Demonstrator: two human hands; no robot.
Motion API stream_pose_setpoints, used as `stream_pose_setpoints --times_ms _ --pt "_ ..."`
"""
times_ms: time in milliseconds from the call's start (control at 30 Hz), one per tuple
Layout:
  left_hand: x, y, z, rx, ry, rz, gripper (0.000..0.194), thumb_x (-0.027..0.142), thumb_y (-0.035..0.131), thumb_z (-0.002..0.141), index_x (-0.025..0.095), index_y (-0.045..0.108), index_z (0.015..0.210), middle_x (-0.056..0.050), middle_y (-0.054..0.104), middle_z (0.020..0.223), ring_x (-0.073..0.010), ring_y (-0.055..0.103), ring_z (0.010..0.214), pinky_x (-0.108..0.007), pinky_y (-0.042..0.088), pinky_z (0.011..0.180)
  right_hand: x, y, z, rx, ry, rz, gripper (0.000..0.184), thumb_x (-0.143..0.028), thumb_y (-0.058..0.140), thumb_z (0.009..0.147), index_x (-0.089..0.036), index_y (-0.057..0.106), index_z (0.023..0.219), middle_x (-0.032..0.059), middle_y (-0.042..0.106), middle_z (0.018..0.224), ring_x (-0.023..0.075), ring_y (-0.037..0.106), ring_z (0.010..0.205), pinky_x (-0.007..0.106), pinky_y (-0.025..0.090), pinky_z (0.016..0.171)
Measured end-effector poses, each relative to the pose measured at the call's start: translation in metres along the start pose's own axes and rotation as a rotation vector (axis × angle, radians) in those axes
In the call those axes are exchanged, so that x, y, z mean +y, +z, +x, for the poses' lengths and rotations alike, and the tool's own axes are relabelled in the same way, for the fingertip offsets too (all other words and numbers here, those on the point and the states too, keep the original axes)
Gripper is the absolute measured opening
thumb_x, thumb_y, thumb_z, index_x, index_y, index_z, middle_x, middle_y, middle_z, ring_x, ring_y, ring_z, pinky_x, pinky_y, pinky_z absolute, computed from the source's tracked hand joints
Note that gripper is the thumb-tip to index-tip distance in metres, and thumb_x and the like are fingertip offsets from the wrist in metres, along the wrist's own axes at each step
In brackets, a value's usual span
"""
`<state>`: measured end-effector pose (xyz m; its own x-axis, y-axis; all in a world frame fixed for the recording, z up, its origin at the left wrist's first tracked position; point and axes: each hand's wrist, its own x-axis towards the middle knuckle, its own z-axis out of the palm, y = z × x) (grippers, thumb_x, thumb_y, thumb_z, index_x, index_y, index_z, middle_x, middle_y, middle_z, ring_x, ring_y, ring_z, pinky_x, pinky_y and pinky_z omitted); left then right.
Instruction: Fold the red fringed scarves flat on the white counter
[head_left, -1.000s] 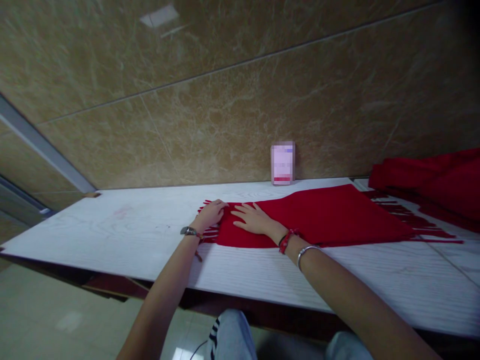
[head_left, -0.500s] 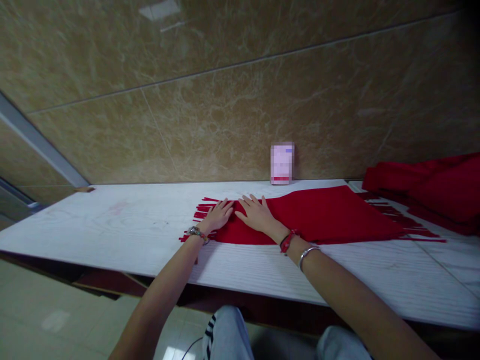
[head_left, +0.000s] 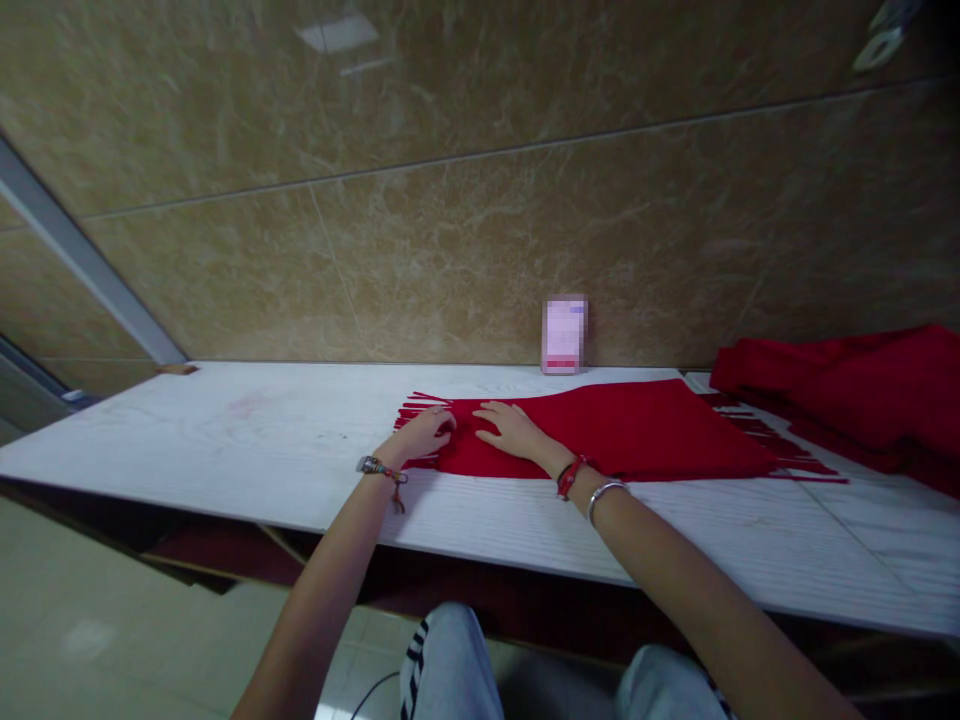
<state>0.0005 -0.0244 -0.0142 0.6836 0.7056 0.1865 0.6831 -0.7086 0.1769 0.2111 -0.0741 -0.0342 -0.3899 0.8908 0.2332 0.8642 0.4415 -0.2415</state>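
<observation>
A red fringed scarf point(head_left: 637, 430) lies flat and folded lengthwise on a white wood-grain table, with tassels at both ends. My left hand point(head_left: 424, 434) is at its left end, by the tassels, with fingers curled inward and closed on the cloth; the fingertips are partly hidden. To the right of it, my right hand point(head_left: 517, 432) rests palm down on the scarf, fingers spread and stretched out.
More red cloth point(head_left: 847, 400) lies heaped at the far right. A phone-like device with a blurred screen point(head_left: 564, 336) leans against the marbled tile wall point(head_left: 450, 250). The white tabletop point(head_left: 270, 440) extends left; its front edge is above my knees.
My left hand's fingers have gone from lying flat to curled at the tasselled end. The right hand stays spread on the scarf. The view has shifted slightly.
</observation>
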Motion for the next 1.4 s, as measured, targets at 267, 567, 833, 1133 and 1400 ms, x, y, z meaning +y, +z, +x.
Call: stream_pose_setpoints --times_ms 267,567,833,1133,1400 --pt "-0.016 0.002 -0.011 -0.013 -0.031 -0.120 0.029 0.016 0.056 0.074 0.018 0.063 0.102 -0.007 0.061 0.103 -0.0167 0.054 0.097 -0.031 0.042 0.090 0.000 0.005 0.001 -0.045 0.002 -0.012 0.046 -0.040 0.034 0.090 -0.020 0.042 0.131 0.0093 0.038 0.139 0.0220 0.030 0.129 0.047 0.019 0.105" --pt "0.014 0.018 0.020 0.180 -0.078 -0.279 0.022 0.017 0.052 0.079 0.017 0.064 0.098 -0.007 0.059 0.102 -0.0169 0.052 0.099 -0.036 0.040 0.094 -0.002 0.003 0.000 0.016 -0.053 0.029 0.042 -0.030 0.039 0.087 -0.021 0.045 0.128 0.0090 0.043 0.135 0.0218 0.034 0.125 0.052 0.020 0.103" --pt "0.023 0.020 0.021 0.171 -0.052 -0.242 0.013 0.012 0.060 0.068 0.015 0.064 0.080 -0.007 0.058 0.098 -0.0180 0.052 0.096 -0.036 0.041 0.092 -0.003 0.000 0.000 -0.008 -0.009 0.032 0.041 -0.026 0.038 0.086 -0.019 0.048 0.125 0.0108 0.043 0.135 0.0221 0.034 0.125 0.049 0.020 0.104" --pt "0.004 -0.003 0.007 0.242 -0.327 0.052 0.026 0.006 0.041 0.075 0.015 0.064 0.083 -0.007 0.061 0.090 -0.0167 0.055 0.089 -0.031 0.044 0.083 0.000 0.004 0.001 0.004 -0.013 0.019 0.042 -0.036 0.039 0.088 -0.020 0.048 0.126 0.0089 0.043 0.136 0.0208 0.033 0.126 0.046 0.021 0.104" --pt "-0.019 -0.034 -0.057 0.207 -0.749 0.393 0.030 0.013 0.044 0.076 0.016 0.062 0.101 -0.016 0.059 0.103 -0.0292 0.056 0.093 -0.043 0.046 0.073 -0.006 -0.009 -0.001 0.097 -0.096 0.101 0.040 -0.035 0.042 0.088 -0.021 0.048 0.126 0.0103 0.047 0.131 0.0210 0.036 0.123 0.044 0.023 0.102"
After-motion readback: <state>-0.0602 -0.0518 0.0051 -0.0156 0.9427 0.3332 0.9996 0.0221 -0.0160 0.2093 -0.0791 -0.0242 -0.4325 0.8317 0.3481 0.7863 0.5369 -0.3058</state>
